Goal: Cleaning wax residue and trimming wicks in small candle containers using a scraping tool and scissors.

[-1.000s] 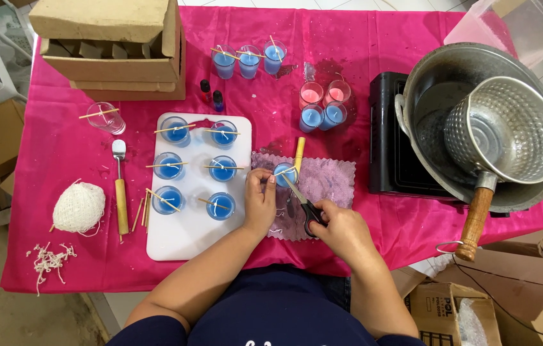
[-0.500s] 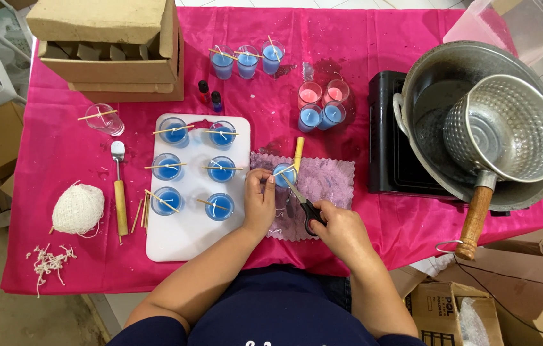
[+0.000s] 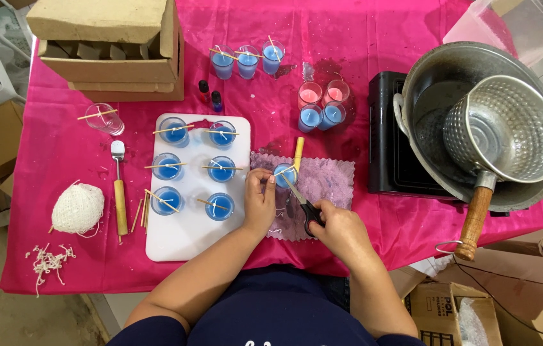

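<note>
Trimming one candle [image 3: 284, 174] wick: left hand [image 3: 259, 206] pinching glass, right hand [image 3: 342, 230] gripping scissors [image 3: 301, 200]; six on board [image 3: 182, 234] left untrimmed.

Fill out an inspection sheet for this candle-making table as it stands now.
Surface: table under a pink cloth, stained dark near the red candles.
Job's things: small glass of blue wax on a purple cloth; scissors at its wick.
Clutter: white board with six blue candles; ball of string; string offcuts; spatula; cardboard box; pot with ladle on a black stove.
Hands: left hand steadies the glass; right hand holds the scissors.
Cables: thin dark cable, lower right.
Surroundings: cardboard boxes on the floor.
</note>
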